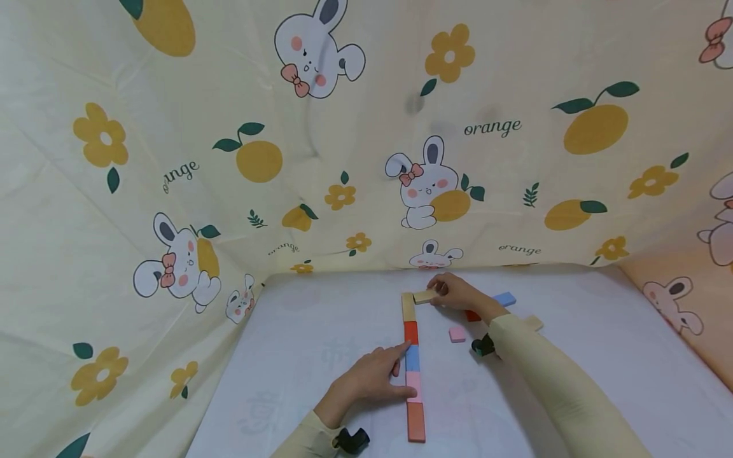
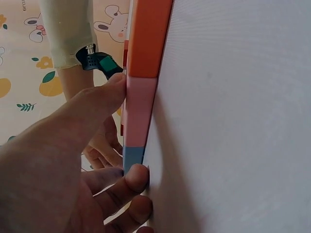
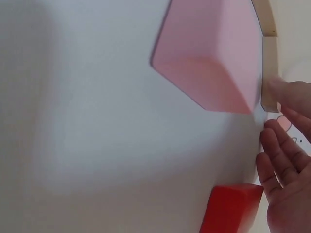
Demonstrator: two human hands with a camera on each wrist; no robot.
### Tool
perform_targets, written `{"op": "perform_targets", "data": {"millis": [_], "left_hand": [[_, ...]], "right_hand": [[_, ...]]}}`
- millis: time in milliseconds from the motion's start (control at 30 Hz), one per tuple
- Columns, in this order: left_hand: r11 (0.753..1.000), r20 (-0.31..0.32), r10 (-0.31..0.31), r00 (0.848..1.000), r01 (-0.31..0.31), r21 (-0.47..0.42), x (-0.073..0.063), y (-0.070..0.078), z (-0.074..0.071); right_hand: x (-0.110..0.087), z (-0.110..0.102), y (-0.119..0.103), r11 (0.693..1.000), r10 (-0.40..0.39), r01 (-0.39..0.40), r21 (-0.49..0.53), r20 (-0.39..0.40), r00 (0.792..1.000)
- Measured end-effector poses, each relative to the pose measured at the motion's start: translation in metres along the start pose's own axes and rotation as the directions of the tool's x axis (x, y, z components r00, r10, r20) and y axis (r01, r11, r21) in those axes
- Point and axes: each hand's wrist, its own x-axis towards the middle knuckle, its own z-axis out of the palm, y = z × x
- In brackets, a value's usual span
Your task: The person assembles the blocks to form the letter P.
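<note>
We see the right hand (image 1: 458, 294) at the far end of the tabletop (image 1: 286, 356), its grip narrow: thumb and fingers pinch one end of a tan block (image 1: 422, 297). That block lies crosswise at the top of a straight row, its other end right beside the row's first piece, so the two make a corner; we cannot tell whether they touch.

From far to near, we count in the row a second tan block (image 1: 408, 308), a red block (image 1: 411, 333), a blue block (image 1: 413, 358), a pink block (image 1: 410, 380) and an orange block (image 1: 416, 423), set end to end.

We find the left hand (image 1: 369, 376) beside the row on its left, its grip wide, thumb and index finger spread. The thumb touches the pink block near the orange one, and the index fingertip is at the seam between red and blue.

To the right of the row we see loose pieces: a pink cube (image 1: 457, 334) near the row, then a red piece (image 1: 472, 315), a blue piece (image 1: 505, 299) and a tan piece (image 1: 534, 323) partly hidden by the right arm.
</note>
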Motion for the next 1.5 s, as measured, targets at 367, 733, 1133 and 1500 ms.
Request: {"op": "perform_targets", "data": {"millis": [367, 733, 1133, 1500], "left_hand": [[1.0, 0.002, 0.0, 1.0, 0.0, 0.005, -0.001, 0.002, -0.004], [1.0, -0.003, 0.004, 1.0, -0.004, 0.006, -0.002, 0.0, -0.002], [1.0, -0.002, -0.005, 1.0, 0.005, 0.0, -0.004, 0.004, -0.003], [1.0, 0.001, -0.008, 1.0, 0.008, 0.006, -0.003, 0.005, -0.003]], "right_hand": [[-0.016, -0.019, 0.0, 0.999, -0.015, 0.02, 0.049, -0.096, 0.995], [-0.058, -0.032, 0.011, 1.0, 0.022, -0.018, 0.021, -0.195, 0.98], [-0.095, -0.023, 0.017, 0.988, 0.153, -0.157, -0.005, -0.192, 0.969], [-0.103, -0.014, 0.019, 0.971, 0.222, -0.236, -0.044, -0.203, 0.954]]}}
